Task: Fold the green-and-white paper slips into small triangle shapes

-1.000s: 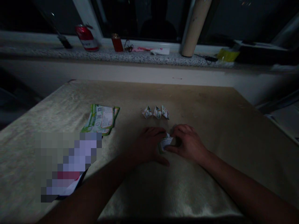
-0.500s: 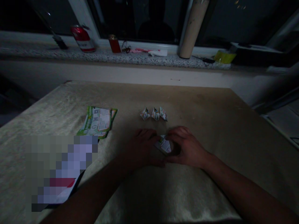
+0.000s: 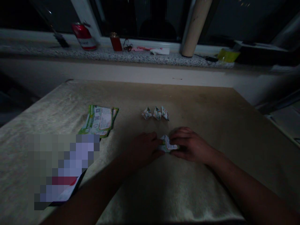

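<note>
A small printed paper piece (image 3: 168, 144), partly folded, lies on the beige table (image 3: 211, 118) between my two hands. My left hand (image 3: 142, 150) pinches its left end with thumb and fingers. My right hand (image 3: 191, 144) grips its right end, fingers curled over the top. Just beyond them, three small folded paper shapes (image 3: 155, 113) sit in a row, apart from both hands.
A green and white printed leaflet (image 3: 100, 120) lies at the left, with a blurred flat item (image 3: 63, 168) nearer the front left. On the stone windowsill behind stand a red can (image 3: 83, 36), a red lighter (image 3: 115, 42) and a cardboard tube (image 3: 193, 29). The room is dim.
The paper piece has been turned and flattened between my hands; my fingers shifted on it. The three folded shapes and the leaflet stay put.
</note>
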Demonstrator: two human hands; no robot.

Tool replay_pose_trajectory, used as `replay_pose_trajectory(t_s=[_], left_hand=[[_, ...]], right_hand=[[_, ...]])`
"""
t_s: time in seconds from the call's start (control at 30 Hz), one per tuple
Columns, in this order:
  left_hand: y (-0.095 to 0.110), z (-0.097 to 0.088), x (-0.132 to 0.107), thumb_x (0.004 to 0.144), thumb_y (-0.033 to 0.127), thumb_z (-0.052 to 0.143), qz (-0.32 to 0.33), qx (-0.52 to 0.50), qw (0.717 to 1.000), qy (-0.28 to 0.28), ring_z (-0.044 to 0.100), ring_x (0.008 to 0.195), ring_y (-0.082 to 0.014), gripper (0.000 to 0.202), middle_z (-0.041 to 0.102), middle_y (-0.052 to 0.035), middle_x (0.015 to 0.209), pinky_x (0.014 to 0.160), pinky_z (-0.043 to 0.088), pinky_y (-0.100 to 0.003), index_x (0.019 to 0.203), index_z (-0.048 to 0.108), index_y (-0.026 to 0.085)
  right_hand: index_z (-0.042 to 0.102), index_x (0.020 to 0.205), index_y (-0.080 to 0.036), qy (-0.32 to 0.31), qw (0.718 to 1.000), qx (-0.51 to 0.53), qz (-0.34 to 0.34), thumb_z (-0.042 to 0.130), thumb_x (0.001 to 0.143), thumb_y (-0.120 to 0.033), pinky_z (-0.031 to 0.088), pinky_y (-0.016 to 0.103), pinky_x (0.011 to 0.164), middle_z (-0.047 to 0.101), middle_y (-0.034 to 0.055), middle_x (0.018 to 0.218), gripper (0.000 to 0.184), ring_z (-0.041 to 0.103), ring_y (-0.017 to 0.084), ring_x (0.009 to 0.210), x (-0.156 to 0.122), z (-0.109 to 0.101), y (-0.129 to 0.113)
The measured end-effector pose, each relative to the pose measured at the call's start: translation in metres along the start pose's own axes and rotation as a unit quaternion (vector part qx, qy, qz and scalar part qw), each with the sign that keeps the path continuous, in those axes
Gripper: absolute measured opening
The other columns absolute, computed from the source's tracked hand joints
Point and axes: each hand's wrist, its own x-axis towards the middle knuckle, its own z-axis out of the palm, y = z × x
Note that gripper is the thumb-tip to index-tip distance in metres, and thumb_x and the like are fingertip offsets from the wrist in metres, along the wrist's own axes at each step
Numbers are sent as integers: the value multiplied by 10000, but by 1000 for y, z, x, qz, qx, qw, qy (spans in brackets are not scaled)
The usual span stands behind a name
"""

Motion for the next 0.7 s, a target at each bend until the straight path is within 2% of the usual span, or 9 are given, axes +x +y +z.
replay_pose_trajectory(t_s=[0.2, 0.53, 0.7], left_hand=[[-4, 2, 0, 951, 449, 561, -2, -15, 1000, -15, 609, 879, -203, 318, 615, -43, 1012, 785, 460, -338, 1176, 659, 246], [-4, -7, 4, 964, 430, 544, -3, -67, 997, -25, 606, 885, -180, 296, 614, -31, 978, 797, 459, -306, 1139, 698, 248], [-2, -5, 4, 1007, 393, 456, -1, -51, 999, -8, 602, 846, -166, 315, 617, -35, 942, 785, 462, -299, 1039, 719, 222]], right_hand=[[730, 1023, -228, -7, 1000, 2, -1, 711, 861, -331, 449, 419, 987, 727, 61, 1067, 193, 649, 235, 1045, 1, -2, -2], [739, 1014, -222, -19, 1000, 8, 10, 701, 865, -311, 462, 412, 977, 721, 54, 1064, 178, 657, 224, 1029, 1, -4, -4], [739, 1007, -232, -21, 1000, 8, 11, 632, 917, -304, 464, 421, 979, 719, 60, 1053, 158, 651, 225, 1022, 2, -5, -5]])
